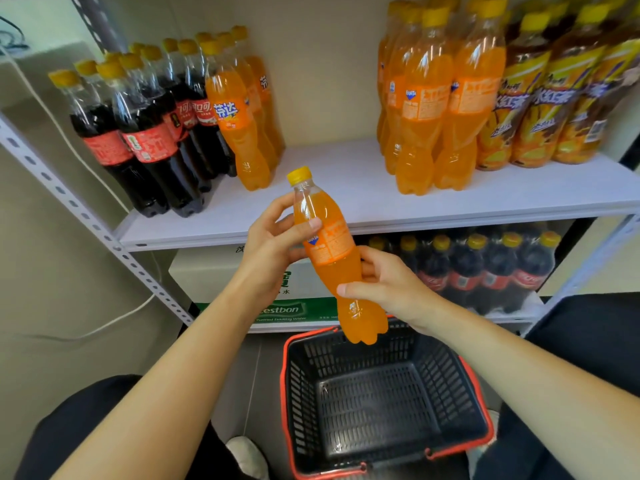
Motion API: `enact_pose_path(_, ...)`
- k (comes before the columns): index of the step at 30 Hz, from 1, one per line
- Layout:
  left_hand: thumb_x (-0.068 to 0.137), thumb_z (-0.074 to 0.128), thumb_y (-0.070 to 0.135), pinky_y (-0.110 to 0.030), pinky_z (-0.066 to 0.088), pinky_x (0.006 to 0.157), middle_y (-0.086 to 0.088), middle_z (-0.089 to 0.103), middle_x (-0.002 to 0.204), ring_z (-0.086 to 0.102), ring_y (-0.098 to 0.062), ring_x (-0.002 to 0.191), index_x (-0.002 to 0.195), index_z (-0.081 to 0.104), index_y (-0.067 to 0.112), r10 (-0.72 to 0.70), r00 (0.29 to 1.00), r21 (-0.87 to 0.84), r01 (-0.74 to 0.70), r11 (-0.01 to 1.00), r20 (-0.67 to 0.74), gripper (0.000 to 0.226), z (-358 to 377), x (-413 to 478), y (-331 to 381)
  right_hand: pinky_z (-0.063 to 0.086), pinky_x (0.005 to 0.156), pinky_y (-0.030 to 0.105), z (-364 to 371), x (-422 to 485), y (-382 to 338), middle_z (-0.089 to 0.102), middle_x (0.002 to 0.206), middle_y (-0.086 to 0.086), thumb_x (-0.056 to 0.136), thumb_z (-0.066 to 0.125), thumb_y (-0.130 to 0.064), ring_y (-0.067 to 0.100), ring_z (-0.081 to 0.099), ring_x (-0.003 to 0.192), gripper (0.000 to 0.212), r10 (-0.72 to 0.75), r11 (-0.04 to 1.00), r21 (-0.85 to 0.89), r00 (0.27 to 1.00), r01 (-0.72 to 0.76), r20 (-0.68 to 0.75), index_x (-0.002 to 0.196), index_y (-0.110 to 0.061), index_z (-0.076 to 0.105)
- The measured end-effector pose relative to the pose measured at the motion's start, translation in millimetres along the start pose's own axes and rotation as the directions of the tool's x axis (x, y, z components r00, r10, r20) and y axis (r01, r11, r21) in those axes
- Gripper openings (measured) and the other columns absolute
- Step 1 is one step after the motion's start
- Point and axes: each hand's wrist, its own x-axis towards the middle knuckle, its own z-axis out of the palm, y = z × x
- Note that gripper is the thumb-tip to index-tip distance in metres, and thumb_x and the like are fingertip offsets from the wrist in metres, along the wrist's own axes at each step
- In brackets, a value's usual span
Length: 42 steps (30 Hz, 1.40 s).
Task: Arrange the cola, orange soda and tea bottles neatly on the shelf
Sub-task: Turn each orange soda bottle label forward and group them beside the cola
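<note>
An orange soda bottle [332, 251] with a yellow cap is held tilted in front of the white shelf [346, 206]. My left hand [273, 244] grips its upper part and my right hand [388, 282] grips its lower part. On the shelf, cola bottles [145, 133] stand at the left with a short row of orange soda bottles [242, 112] beside them. More orange soda bottles [436, 98] stand at the right, next to tea bottles [554, 98] at the far right. A bare gap lies in the shelf's middle.
A black shopping basket [478, 403] with red rim sits on the floor below my hands, with nothing in it. The lower shelf holds a wrapped pack of cola [485, 265] and a water carton [221, 271]. A perforated metal upright [86, 216] and a white cable [114, 320] run at the left.
</note>
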Motion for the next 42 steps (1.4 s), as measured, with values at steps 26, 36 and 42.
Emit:
enact_pose_path(26, 0.072, 0.088, 0.040, -0.030, 0.061, 0.084, -0.001, 0.073, 0.118, 0.072, -0.017, 0.106, 0.123, 0.065, 0.035, 0.114, 0.994, 0.237, -0.110, 0.965, -0.001, 0.056, 7, -8, 7, 0.053, 0.078, 0.018, 0, -3, 1, 0.067, 0.109, -0.013, 0.067, 0.095, -0.037, 0.001, 0.065, 0.095, 0.068, -0.180, 0.957, -0.270, 0.947, 0.106, -0.265, 0.123, -0.032, 0.056)
enact_pose_path(36, 0.073, 0.086, 0.015, -0.034, 0.059, 0.086, -0.007, 0.071, 0.126, 0.069, -0.026, 0.115, 0.132, 0.062, 0.018, 0.099, 0.995, 0.081, -0.101, 0.992, 0.024, 0.064, 4, -11, 6, 0.055, 0.093, 0.034, -7, 0, -4, 0.067, 0.123, -0.011, 0.075, 0.087, -0.027, 0.007, 0.067, 0.107, 0.067, -0.109, 0.978, -0.185, 0.992, 0.096, -0.060, 0.133, -0.033, 0.054)
enact_pose_path(42, 0.072, 0.084, 0.022, -0.032, 0.060, 0.085, 0.001, 0.070, 0.129, 0.069, -0.020, 0.114, 0.133, 0.063, 0.022, 0.085, 0.996, 0.094, -0.085, 0.992, 0.005, 0.064, 8, -9, 8, 0.055, 0.085, 0.026, -7, -1, -2, 0.065, 0.116, -0.015, 0.063, 0.096, -0.031, 0.003, 0.063, 0.105, 0.074, -0.208, 0.951, -0.274, 0.953, 0.144, -0.222, 0.125, -0.034, 0.054)
